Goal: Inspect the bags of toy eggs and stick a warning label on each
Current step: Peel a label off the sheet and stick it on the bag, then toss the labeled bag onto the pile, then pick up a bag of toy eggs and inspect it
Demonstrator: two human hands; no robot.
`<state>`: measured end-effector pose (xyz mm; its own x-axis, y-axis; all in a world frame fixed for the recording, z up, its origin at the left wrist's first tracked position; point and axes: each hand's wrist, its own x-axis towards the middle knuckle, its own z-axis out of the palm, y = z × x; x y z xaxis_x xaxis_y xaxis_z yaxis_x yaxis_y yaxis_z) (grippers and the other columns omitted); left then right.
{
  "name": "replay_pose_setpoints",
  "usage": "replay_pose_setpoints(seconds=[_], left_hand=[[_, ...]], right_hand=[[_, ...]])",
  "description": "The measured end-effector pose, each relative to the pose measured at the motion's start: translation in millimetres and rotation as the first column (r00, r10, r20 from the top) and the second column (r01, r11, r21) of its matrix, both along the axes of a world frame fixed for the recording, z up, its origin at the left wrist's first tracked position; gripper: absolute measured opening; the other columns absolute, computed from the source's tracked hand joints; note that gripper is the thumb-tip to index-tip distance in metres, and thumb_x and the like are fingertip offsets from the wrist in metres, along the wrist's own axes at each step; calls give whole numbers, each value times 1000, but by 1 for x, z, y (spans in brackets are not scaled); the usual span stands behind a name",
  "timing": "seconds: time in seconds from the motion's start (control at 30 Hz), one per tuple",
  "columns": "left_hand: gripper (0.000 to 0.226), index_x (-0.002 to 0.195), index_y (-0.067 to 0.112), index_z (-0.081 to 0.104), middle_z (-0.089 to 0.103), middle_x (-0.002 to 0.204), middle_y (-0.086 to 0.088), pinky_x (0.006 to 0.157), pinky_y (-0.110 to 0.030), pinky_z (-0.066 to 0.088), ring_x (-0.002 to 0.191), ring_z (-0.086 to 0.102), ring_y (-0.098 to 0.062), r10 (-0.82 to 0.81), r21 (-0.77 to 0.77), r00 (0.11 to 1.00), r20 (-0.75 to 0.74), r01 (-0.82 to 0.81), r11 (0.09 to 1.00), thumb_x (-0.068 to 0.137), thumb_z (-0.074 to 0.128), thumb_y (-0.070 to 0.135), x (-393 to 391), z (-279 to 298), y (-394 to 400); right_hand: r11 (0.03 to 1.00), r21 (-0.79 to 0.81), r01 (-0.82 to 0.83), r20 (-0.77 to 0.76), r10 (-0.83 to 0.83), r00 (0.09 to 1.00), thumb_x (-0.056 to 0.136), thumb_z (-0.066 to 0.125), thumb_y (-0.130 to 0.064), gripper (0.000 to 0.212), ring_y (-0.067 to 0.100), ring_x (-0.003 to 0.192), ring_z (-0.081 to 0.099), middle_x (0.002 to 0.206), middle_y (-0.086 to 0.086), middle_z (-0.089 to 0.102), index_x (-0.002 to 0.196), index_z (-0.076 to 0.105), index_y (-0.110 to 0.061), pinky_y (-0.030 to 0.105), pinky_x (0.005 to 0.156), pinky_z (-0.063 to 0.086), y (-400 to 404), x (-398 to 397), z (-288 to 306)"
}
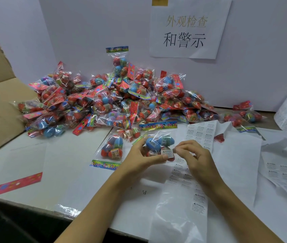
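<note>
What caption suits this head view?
Both hands, left hand and right hand, press a warning label onto a held bag of toy eggs.

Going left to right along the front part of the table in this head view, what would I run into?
Loose pink header card → lone bag of eggs lying flat → left hand holding a bag → warning label on that bag → right hand pinching the label → strip of labels → crumpled backing sheets.
</note>
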<state>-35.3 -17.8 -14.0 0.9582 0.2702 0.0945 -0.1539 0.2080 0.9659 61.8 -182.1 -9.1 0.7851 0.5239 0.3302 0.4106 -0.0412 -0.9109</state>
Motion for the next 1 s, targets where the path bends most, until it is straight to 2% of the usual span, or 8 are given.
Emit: replay_pose_setpoints(seconds=[0.17,0.3,0.47,0.6,0.7,0.83,0.93,1.0], left_hand=[[57,132,11,59,72,123,-16,105,-53,53,116,68,-37,-6,87,1000,-27,8,996,80,81,0,1,-3,1],[54,130,12,61,71,124,-18,103,-49,55,120,66,-38,-14,72,1000,-17,15,997,78,77,4,2,-3,0],[48,126,9,62,69,117,-23,80,-37,61,100,72,-31,53,-57,996,-77,-57,997,82,76,24,3,3,-2],[39,108,18,76,78,97,-10,55,-21,54,78,75,-15,113,6,978,-175,-114,993,83,70,47,4,5,-2],[47,113,11,76,78,103,-12,67,-22,55,88,74,-18,112,132,978,-177,-90,987,84,67,47,3,2,-2],[34,118,7,73,77,110,-10,79,-30,60,100,75,-24,40,217,994,-98,-18,976,94,69,30,1,-3,-1],[41,119,10,68,76,106,-8,78,-33,60,93,74,-19,74,195,991,-115,-50,979,87,74,36,0,2,-4],[49,118,11,63,73,102,-11,81,-40,62,87,73,-19,103,153,985,-136,-81,985,81,74,41,0,4,-6]], right_hand=[[996,-79,45,56,-41,998,84,79,-28,6,8,96,62,94,-22,64,80,77,-24,35,74,51,2,-2,-2],[998,-58,38,22,-36,999,88,76,-22,13,5,95,62,93,-23,65,77,75,-30,42,79,51,2,-1,-1],[997,-76,-24,19,26,999,94,64,-7,21,6,100,61,103,-9,65,85,76,-22,24,76,50,0,1,-1],[999,-26,-27,-46,26,999,86,49,-28,29,-4,96,59,108,-9,66,98,74,-19,12,73,47,-1,1,1],[999,-38,-28,-57,26,998,83,75,-51,40,-3,99,64,110,-15,67,117,65,-31,18,74,53,-3,5,1],[987,-53,-151,-93,146,985,86,78,-26,16,17,90,73,96,0,77,101,76,-22,37,77,60,-3,6,-2],[992,25,-125,-99,126,987,87,76,-19,7,7,73,68,82,2,77,89,80,-24,20,61,50,-4,9,-4],[991,129,18,-202,8,979,87,76,-21,6,9,73,67,83,3,78,87,81,-23,21,58,50,-4,13,-2]])
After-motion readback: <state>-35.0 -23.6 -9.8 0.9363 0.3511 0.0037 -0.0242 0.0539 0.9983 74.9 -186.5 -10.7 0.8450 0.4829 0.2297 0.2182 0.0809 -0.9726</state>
